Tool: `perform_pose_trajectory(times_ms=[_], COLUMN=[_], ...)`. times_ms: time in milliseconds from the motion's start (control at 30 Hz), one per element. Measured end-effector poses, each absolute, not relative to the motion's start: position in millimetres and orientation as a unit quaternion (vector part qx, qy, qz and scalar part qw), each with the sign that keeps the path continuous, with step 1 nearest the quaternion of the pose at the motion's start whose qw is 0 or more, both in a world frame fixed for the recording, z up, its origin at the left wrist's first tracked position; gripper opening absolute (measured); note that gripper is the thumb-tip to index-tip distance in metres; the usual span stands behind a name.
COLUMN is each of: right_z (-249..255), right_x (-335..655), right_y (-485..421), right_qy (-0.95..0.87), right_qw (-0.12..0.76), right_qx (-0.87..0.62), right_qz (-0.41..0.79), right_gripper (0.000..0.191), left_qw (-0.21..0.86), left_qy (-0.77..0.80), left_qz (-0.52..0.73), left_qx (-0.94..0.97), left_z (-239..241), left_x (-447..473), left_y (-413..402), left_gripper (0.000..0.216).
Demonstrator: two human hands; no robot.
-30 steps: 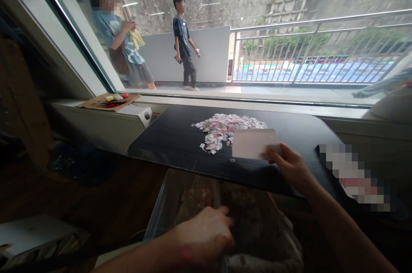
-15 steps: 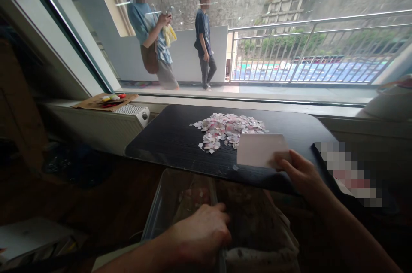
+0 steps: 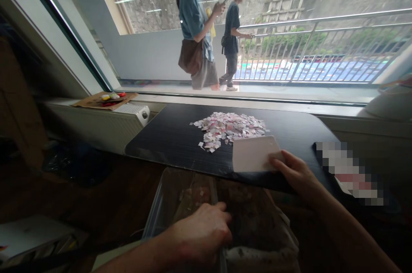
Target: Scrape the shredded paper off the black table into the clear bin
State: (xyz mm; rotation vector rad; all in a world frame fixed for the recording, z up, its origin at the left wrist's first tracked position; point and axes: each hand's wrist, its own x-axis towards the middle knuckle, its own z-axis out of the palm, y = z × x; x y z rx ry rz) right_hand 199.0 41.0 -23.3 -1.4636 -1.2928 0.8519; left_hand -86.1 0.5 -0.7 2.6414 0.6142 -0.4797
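In my right hand (image 3: pixel 294 170), a flat white rectangular card (image 3: pixel 251 155) is pinched between thumb and fingers, its lower edge low over the near side of the black table (image 3: pixel 164 140). Just beyond the card lies a loose heap of small white and pinkish paper squares (image 3: pixel 225 127). Below the table's front edge, my left hand (image 3: pixel 206 230) is closed over the right-hand rim of a clear plastic bin (image 3: pixel 157 200). Its fingertips are partly hidden. A few paper squares lie inside the bin.
A dark cloth-like bundle (image 3: pixel 257 221) sits right of the bin. At left, a white radiator (image 3: pixel 96 122) carries brown cardboard (image 3: pixel 86 101) with small coloured things. Behind the window, two people walk along a railing (image 3: pixel 305 50). A blurred-out object (image 3: pixel 350 174) lies at the table's right.
My right hand has drawn the card slightly toward me and to the left, tilting it a little. My left hand stays put. Both people outside have moved to the right.
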Motion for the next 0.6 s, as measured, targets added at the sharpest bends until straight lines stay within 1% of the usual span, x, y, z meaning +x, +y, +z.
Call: perform_pose_trajectory(times_ms=[233,333,400,467,600], right_z=[-18,-10,-3,4,10], right_x=[216,209,190,160,100], right_y=[26,34,48,65,99], right_qy=[-0.565,-0.551,-0.53,-0.54,-0.544], right_qw=[0.455,0.494,0.53,0.541,0.54], right_qx=[-0.58,-0.591,-0.598,-0.573,-0.553], right_qz=[0.37,0.323,0.283,0.295,0.325], right_gripper=[0.03,0.027,0.025,0.026,0.022], left_qw=[0.181,0.169,0.167,0.165,0.149], left_qy=[0.202,0.199,0.194,0.189,0.183], left_qz=[-0.175,-0.187,-0.191,-0.188,-0.157], left_qx=[0.946,0.947,0.948,0.95,0.959], left_z=[-4,-3,-2,-4,-10], left_x=[-84,-81,-79,-77,-76], left_y=[2,2,3,2,2], left_gripper=[0.006,0.008,0.009,0.008,0.006])
